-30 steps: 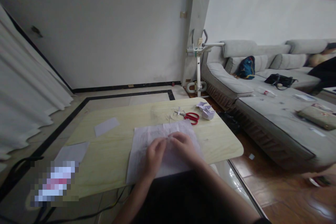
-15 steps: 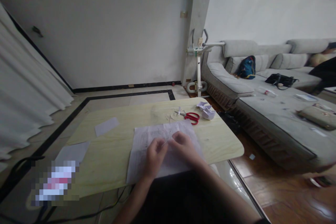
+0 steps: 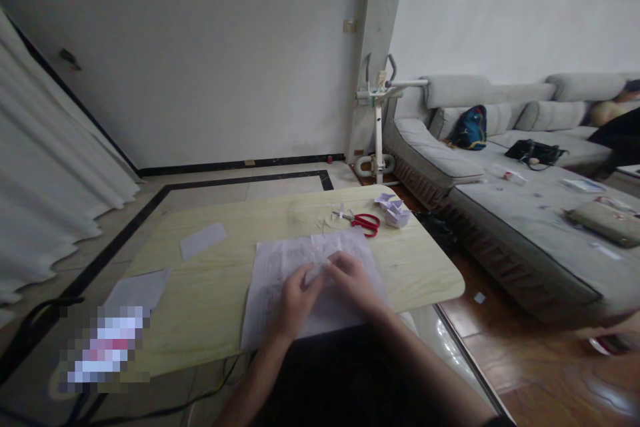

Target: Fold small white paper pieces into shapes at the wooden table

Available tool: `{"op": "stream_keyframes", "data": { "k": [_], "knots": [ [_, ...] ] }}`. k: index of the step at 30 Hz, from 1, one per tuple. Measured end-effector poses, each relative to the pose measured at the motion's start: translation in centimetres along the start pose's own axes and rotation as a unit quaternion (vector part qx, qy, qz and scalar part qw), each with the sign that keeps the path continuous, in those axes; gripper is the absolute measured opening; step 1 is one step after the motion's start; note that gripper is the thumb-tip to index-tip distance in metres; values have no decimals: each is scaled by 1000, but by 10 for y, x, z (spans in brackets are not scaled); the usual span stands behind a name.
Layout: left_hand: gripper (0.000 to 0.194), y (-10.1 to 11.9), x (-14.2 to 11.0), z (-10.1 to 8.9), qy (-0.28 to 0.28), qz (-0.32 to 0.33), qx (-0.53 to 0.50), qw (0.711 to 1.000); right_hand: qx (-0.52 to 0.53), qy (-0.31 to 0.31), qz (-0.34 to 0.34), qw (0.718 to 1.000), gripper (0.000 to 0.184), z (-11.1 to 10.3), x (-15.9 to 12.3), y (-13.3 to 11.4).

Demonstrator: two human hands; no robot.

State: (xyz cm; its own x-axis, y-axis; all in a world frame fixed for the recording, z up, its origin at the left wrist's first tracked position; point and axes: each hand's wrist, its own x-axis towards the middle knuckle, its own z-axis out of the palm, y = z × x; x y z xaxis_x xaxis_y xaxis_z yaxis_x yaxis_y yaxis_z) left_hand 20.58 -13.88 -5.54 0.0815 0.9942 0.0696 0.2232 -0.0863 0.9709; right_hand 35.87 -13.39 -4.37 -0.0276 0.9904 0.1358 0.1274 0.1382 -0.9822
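Note:
Over a wide printed sheet (image 3: pixel 273 280) on the table, my two hands meet around a small piece of white paper (image 3: pixel 314 273). My left hand (image 3: pixel 299 293) is closed on its left side, thumb and fingers pinching it. My right hand (image 3: pixel 350 275) is closed at the other end, fingertips bent over the paper; part of the piece is hidden by them. Past the sheet's far edge lie red-handled scissors (image 3: pixel 367 221), with thin paper scraps (image 3: pixel 325 222) by the blades. Folded white paper pieces (image 3: pixel 397 213) sit to the right of the scissors.
The pale wooden table (image 3: pixel 215 307) has rounded corners. A blank paper slip (image 3: pixel 203 241) and a stack of paper (image 3: pixel 137 288) lie on its left. A grey sofa (image 3: pixel 520 227) holding a blue backpack (image 3: pixel 471 128) stands right; a person (image 3: pixel 617 123) is at its far end.
The small paper between my hands has turned, showing a broader white face instead of a thin edge. My fingers have shifted slightly around it; the things on the table stay put.

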Motion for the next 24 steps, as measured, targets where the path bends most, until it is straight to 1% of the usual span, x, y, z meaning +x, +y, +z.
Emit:
{"op": "stream_keyframes", "data": {
  "k": [5, 9, 15, 21, 24],
  "knots": [
    [37, 0, 0, 1, 8, -3, 5, 1000, -11, 7, 4, 1000, 18, 1, -1, 0],
    [33, 0, 0, 3, 22, 5, 14, 1000, -30, 17, 11, 999, 18, 3, -4, 0],
    [29, 1, -1, 3, 31, 2, 19, 999, -40, 32, -6, 999, 19, 4, -4, 6],
    [30, -1, -1, 2, 30, -2, 2, 1000, -33, 12, -11, 999, 16, 2, -1, 2],
    [29, -2, -1, 1, 34, -1, -4, 999, -36, 12, -5, 999, 14, 2, -1, 1]
  ]
}}
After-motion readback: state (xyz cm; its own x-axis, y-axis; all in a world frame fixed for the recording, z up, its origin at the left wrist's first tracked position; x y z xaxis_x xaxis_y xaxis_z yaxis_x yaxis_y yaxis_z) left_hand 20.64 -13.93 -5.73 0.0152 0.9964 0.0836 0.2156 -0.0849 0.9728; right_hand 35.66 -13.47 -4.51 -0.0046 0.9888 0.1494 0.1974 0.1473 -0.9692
